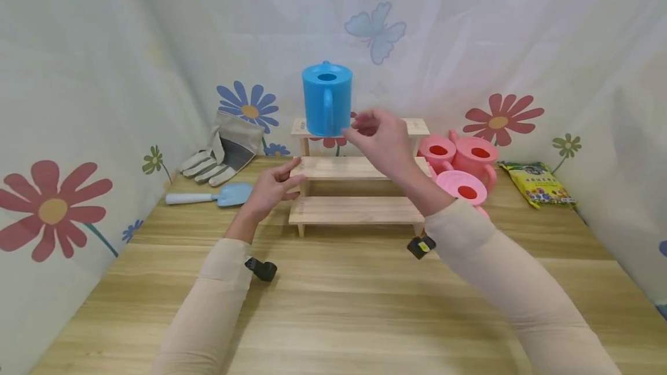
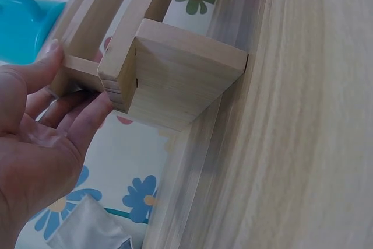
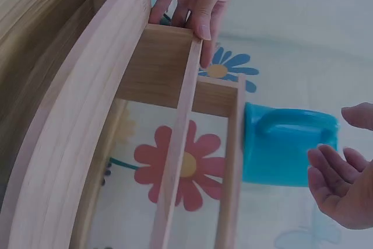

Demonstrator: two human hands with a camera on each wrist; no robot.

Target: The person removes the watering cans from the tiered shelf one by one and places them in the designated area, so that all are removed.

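A blue watering can (image 1: 315,103) stands upright on the top tier of a stepped wooden shelf (image 1: 359,212), left of its middle, with the handle facing me. My right hand (image 1: 383,140) is at the can's right side; in the right wrist view its loosely bent fingers (image 3: 335,170) overlap the can's upper end, the thumb apart from them. At the shelf's left end, my left hand (image 1: 268,190) grips the middle tier, thumb above the board and fingers below, as the left wrist view shows too.
Three pink watering cans (image 1: 476,155) cluster to the shelf's right, partly behind my right forearm. Farther right lies a yellow packet (image 1: 539,184). On the left are a pair of grey-and-white gloves (image 1: 234,140) and a light blue trowel (image 1: 234,194). A flowered curtain (image 1: 443,57) hangs behind.
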